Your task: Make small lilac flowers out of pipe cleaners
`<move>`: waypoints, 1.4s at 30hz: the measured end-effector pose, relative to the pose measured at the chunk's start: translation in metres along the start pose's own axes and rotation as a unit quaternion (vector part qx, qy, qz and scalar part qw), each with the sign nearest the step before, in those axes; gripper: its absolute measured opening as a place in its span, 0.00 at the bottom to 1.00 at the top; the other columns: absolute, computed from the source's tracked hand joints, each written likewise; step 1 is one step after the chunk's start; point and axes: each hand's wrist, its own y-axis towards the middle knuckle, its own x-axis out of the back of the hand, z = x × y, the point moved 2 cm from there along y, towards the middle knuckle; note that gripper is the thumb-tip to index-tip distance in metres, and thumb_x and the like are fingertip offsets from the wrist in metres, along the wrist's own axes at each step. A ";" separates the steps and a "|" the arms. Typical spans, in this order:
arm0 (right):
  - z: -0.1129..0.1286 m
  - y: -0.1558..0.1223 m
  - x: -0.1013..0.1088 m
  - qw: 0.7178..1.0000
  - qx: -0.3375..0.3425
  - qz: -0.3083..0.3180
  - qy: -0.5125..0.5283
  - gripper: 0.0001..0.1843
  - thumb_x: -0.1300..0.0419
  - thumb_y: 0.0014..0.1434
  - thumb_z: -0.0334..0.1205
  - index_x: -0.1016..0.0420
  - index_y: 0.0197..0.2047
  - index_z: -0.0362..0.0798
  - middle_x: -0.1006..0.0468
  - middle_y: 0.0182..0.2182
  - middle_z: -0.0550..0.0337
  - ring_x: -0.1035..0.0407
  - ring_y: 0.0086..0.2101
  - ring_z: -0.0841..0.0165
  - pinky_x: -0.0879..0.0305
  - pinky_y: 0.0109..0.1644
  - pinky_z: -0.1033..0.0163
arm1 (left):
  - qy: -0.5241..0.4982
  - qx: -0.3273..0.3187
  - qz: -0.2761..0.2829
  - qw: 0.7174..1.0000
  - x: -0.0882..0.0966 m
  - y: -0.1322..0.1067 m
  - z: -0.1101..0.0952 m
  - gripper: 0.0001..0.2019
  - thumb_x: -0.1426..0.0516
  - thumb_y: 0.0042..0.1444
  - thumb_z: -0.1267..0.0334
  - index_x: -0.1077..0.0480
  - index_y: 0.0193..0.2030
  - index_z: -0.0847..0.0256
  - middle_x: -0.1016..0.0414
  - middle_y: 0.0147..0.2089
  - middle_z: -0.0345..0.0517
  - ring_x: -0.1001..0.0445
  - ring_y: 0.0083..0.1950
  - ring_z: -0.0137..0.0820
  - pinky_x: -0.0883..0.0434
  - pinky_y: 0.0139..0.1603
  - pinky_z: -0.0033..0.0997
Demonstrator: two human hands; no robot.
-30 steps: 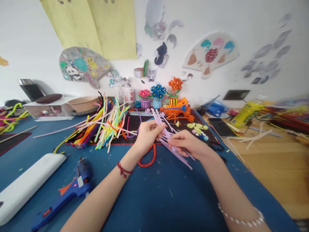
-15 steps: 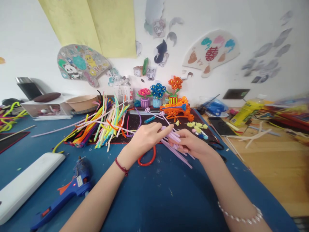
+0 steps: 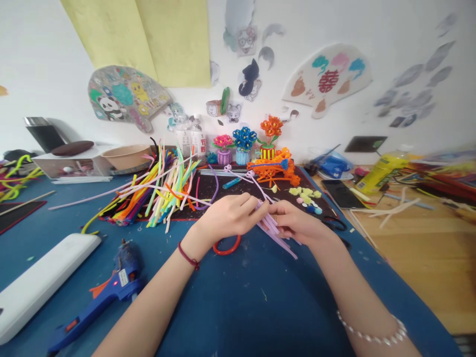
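Note:
My left hand (image 3: 227,218) and my right hand (image 3: 295,223) meet over the blue mat (image 3: 238,302), both closed on a bundle of lilac pipe cleaners (image 3: 273,230). The bundle's free ends stick out toward me and to the right, and curled lilac ends (image 3: 250,174) lie beyond my fingers. A red loop of pipe cleaner (image 3: 227,247) lies on the mat just under my left hand.
A pile of many-coloured pipe cleaners (image 3: 163,191) lies to the left on a dark mat. A blue glue gun (image 3: 100,297) and a white case (image 3: 40,285) lie near left. Small pipe-cleaner flower pots (image 3: 244,144), orange pieces (image 3: 275,171), pompoms (image 3: 305,196) and a yellow bottle (image 3: 381,171) stand further back.
The lilac bundle, raised and fanned upward a second ago, has come down low to the mat. My left hand has closed over it and both hands have drawn together.

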 end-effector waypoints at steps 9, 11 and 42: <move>-0.005 -0.005 0.007 0.998 -0.039 0.040 -0.004 0.20 0.34 0.53 0.52 0.33 0.27 0.44 0.39 0.16 0.70 0.51 0.15 0.80 0.58 0.16 0.72 | -0.019 -0.021 -0.007 1.000 0.002 0.001 -0.002 0.10 0.52 0.65 0.75 0.35 0.51 0.67 0.33 0.29 0.40 0.33 0.28 0.27 0.38 0.25 0.30; -0.005 -0.006 0.009 0.998 -0.044 0.044 -0.010 0.21 0.34 0.54 0.54 0.34 0.27 0.44 0.39 0.16 0.69 0.50 0.15 0.80 0.57 0.16 0.72 | -0.021 -0.021 -0.003 1.000 0.001 0.000 -0.002 0.11 0.53 0.65 0.75 0.36 0.52 0.66 0.32 0.30 0.41 0.33 0.29 0.27 0.38 0.25 0.30; 0.008 -0.006 -0.004 0.988 -0.008 -0.015 -0.151 0.19 0.34 0.55 0.50 0.25 0.25 0.41 0.32 0.14 0.66 0.42 0.14 0.79 0.49 0.16 0.73 | -0.385 0.329 0.160 0.847 -0.003 -0.001 0.027 0.21 0.57 0.69 0.55 0.27 0.44 0.64 0.24 0.31 0.43 0.30 0.29 0.27 0.38 0.31 0.26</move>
